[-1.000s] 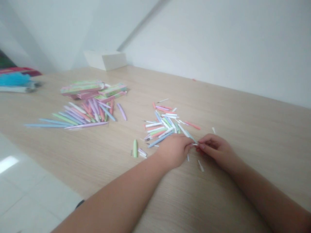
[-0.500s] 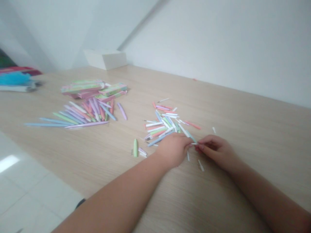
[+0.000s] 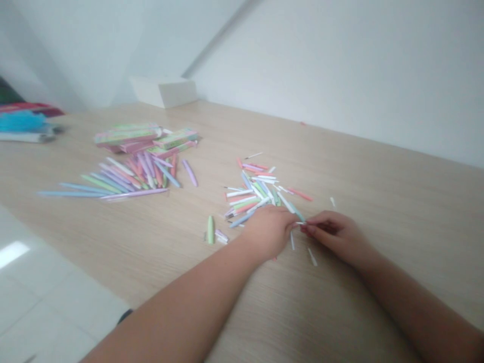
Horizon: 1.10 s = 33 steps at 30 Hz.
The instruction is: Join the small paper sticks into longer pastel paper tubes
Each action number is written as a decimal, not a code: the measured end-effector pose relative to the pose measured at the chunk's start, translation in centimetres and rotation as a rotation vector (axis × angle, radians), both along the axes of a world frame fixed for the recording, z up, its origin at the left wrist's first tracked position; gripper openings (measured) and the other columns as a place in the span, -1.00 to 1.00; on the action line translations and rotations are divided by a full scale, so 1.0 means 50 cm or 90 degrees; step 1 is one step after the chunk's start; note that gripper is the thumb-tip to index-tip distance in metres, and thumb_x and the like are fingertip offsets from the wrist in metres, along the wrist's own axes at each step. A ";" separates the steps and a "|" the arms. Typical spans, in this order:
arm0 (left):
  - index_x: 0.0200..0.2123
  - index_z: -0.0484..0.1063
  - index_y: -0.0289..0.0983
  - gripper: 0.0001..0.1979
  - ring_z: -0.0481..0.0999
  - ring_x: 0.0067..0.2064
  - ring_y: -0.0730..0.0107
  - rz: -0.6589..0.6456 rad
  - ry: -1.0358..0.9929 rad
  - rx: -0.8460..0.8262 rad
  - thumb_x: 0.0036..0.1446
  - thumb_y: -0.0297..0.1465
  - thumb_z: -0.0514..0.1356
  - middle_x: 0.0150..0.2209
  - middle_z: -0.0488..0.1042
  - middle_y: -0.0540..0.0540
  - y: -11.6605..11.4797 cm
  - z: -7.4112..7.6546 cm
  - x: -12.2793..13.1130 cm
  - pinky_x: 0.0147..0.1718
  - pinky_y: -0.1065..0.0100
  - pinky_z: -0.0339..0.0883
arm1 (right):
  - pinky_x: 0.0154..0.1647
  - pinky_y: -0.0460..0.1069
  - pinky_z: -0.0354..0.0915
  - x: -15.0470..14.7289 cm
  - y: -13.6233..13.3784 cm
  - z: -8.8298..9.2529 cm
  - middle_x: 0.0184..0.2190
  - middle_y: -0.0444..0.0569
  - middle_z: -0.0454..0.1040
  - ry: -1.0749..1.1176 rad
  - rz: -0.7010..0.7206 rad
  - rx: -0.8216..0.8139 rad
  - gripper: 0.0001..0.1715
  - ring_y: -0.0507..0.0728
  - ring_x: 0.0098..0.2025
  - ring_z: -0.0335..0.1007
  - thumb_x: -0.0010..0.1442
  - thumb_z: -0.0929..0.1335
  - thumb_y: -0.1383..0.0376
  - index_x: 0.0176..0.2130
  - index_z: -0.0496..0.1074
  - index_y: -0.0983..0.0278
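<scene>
My left hand (image 3: 270, 229) and my right hand (image 3: 336, 234) meet over the table, fingertips almost touching. Between them is a small thin white piece (image 3: 300, 223), like part of a pen; both hands pinch it, one at each end. Its exact kind is too blurred to make out. Just beyond my left hand lies a loose heap of pen parts (image 3: 253, 194), in white, green, coral, blue and purple. Thin white pieces (image 3: 312, 257) lie below my fingers. A short green pen barrel (image 3: 210, 230) rests left of my left wrist, beside a small purple-and-white piece (image 3: 222, 236).
A pile of pastel pens (image 3: 132, 174) lies to the left, with pink and green cartons (image 3: 128, 136) behind it. A white box (image 3: 176, 94) stands against the wall. Blue and red items (image 3: 24, 121) sit at the far left, near the table's edge.
Both hands hold nearly the same place, with my right fingertips shifted slightly left, closer to my left hand. The heaps on the table look unchanged.
</scene>
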<state>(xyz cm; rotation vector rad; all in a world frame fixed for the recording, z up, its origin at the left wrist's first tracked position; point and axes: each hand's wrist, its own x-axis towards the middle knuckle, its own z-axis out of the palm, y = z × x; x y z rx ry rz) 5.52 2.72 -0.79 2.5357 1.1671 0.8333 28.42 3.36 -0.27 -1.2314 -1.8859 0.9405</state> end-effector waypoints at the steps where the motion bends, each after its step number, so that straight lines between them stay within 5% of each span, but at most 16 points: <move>1: -0.08 0.59 -0.15 -0.72 0.53 -0.17 0.21 0.000 -0.001 -0.001 0.37 -0.34 0.06 -0.24 0.59 -0.06 0.000 0.000 0.000 -0.13 0.25 0.34 | -0.35 0.01 0.47 0.000 0.000 0.000 -0.34 0.02 0.66 -0.003 -0.001 0.001 -0.66 0.18 -0.34 0.59 0.11 0.52 -0.02 -0.29 0.61 0.18; 33: -0.17 0.59 -0.20 -0.72 0.54 -0.17 0.22 0.011 0.000 -0.024 0.37 -0.34 0.05 -0.26 0.59 -0.07 -0.004 0.004 0.000 -0.11 0.25 0.35 | -0.30 -0.01 0.51 -0.009 -0.004 0.010 -0.33 0.03 0.68 0.009 -0.024 -0.054 -0.55 0.18 -0.31 0.63 0.06 0.53 -0.09 -0.27 0.60 0.21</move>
